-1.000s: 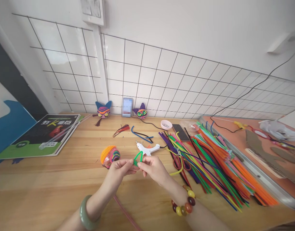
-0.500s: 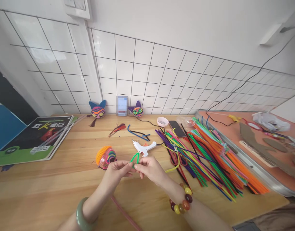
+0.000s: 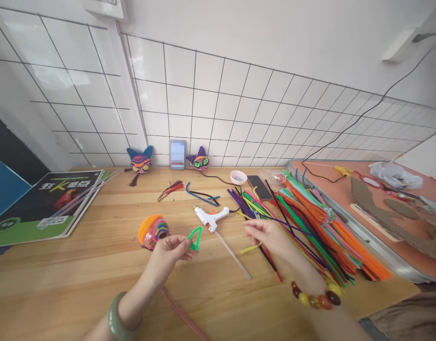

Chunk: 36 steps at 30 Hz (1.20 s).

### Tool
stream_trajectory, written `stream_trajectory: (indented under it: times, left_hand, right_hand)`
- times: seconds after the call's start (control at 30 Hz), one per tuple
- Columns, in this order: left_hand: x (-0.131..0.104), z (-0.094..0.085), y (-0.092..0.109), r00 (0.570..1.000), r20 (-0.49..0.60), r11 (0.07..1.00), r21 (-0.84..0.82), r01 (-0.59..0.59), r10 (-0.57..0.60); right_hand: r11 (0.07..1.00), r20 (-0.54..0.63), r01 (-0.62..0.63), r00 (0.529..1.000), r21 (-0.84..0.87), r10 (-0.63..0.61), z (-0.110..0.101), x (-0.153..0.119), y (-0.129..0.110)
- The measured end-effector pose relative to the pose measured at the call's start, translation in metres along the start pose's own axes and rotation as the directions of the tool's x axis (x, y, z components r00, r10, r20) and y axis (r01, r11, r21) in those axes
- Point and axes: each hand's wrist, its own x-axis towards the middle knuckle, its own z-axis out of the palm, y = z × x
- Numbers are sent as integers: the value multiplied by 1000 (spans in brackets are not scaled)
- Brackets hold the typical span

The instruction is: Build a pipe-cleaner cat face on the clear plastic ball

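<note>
A bright green pipe cleaner (image 3: 195, 238), bent into a triangle, is pinched between the thumb and fingertips of my left hand (image 3: 174, 247). Just behind that hand sits a clear ball (image 3: 153, 232) partly covered in orange and multicoloured pipe cleaners. My right hand (image 3: 266, 236) hovers over the left end of the loose pipe cleaners (image 3: 289, 227), its fingers loosely bent and apart, a little blurred. It covers the spot of the red-handled scissors. Between the hands and farther back lies a white hot glue gun (image 3: 211, 218) with a clear glue stick (image 3: 234, 255) in it.
Two decorated cat-like heads, one blue-eared (image 3: 140, 161) and one purple-eared (image 3: 201, 159), stand by the tiled wall with an upright phone (image 3: 177, 155) between them. A pink bowl (image 3: 238, 177) and a dark phone (image 3: 259, 187) lie behind. At left is a magazine (image 3: 58, 201).
My right hand has let go of the green pipe cleaner and moved right, over the scissors and pipe cleaners. My left hand keeps its pinch. The glue stick now shows fully.
</note>
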Motion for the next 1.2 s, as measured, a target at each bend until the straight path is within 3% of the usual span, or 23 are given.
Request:
stream_trajectory:
  times: [0.1, 0.2, 0.33, 0.47, 0.67, 0.8, 0.97, 1.2]
  left_hand:
    - [0, 1, -1, 1000, 19, 1000, 17, -5, 4]
    - [-1, 2, 0, 998, 66, 998, 69, -8, 3]
    - [-2, 1, 0, 995, 99, 995, 95, -26, 16]
    - [1, -3, -2, 999, 47, 999, 42, 6, -8]
    - [5, -7, -6, 997, 47, 996, -61, 71, -69]
    - [3, -5, -5, 995, 40, 990, -110, 91, -87]
    - [2, -3, -2, 993, 12, 981, -155, 115, -114]
    - [2, -5, -5, 992, 62, 977, -173, 122, -113]
  right_hand:
    - [993, -177, -35, 984, -116, 14, -37, 19, 30]
    - [967, -272, -56, 962, -250, -15, -57, 41, 50]
    - [908, -233, -79, 972, -412, -22, -59, 72, 57]
    - [835, -184, -132, 982, -534, 38, -53, 98, 57]
    - [752, -189, -199, 977, -628, 101, -51, 119, 63]
    - [768, -225, -202, 971, -608, 77, -51, 122, 68]
    - [861, -311, -148, 950, -487, -13, -63, 126, 72]
    - [974, -543, 30, 826, -224, -150, -90, 126, 53]
